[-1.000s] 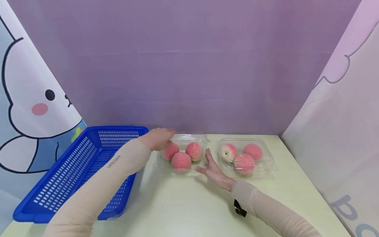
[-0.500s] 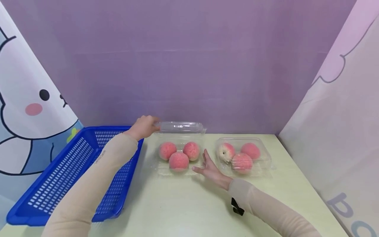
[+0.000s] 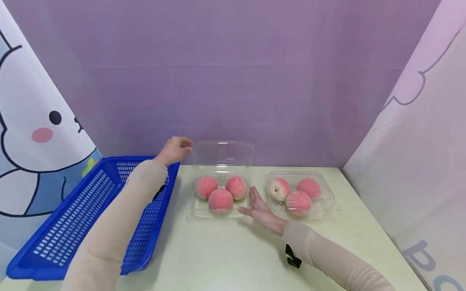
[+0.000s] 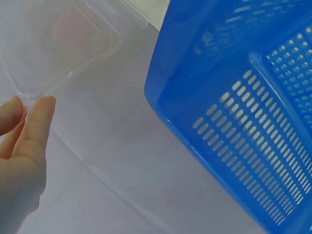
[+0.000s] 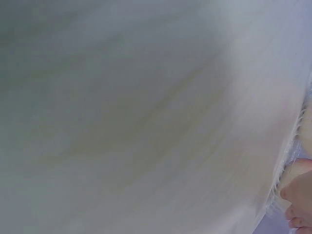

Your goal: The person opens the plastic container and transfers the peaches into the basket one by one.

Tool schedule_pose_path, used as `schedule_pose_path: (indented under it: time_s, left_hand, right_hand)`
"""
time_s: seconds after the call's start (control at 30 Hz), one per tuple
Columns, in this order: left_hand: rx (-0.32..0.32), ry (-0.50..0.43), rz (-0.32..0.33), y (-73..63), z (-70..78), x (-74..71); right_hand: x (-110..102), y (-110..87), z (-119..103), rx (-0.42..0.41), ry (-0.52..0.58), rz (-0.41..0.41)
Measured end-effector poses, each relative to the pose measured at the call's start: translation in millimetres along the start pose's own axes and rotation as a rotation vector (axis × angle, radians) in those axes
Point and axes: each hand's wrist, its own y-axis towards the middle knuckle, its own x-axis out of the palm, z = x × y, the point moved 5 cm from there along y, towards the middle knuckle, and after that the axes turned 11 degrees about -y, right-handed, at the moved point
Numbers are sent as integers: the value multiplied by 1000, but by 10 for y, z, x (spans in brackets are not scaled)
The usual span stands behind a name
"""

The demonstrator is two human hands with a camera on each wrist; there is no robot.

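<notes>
A clear plastic clamshell box (image 3: 202, 211) stands open at the back middle of the table, with three pink peaches (image 3: 220, 201) in its base. Its raised lid (image 3: 223, 155) leans up at the back. My left hand (image 3: 174, 150) pinches the lid's left corner between thumb and fingers; the left wrist view shows the fingertips (image 4: 45, 105) at that corner. At the base's right side my right hand (image 3: 265, 213) has its fingers extended, thumb apart, touching or very near the wall. Pale cloth fills most of the right wrist view, with a bit of the hand (image 5: 298, 202) at the edge.
A blue perforated basket (image 3: 160, 226) stands on the left, under my left forearm. To the right, a second clear clamshell box (image 3: 327, 198) holds three more peaches (image 3: 299, 203). A purple backdrop (image 3: 233, 81) rises behind the table, with printed panels on both sides.
My left hand has moved up and back to the left, swinging the lid up from low over the peaches to nearly upright. The right hand has stayed beside the box.
</notes>
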Motion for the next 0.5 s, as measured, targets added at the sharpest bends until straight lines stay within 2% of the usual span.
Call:
schedule_pose_path:
  time_s: [0.3, 0.4, 0.5]
  left_hand:
    - [-18, 10, 136, 178, 112, -115]
    - [-36, -39, 164, 237, 86, -123]
    - [-47, -147, 143, 316, 20, -105]
  right_hand:
    - [-60, 58, -36, -10, -11, 17]
    - [-75, 67, -47, -5, -15, 14]
    - [-73, 69, -48, 0, -22, 5]
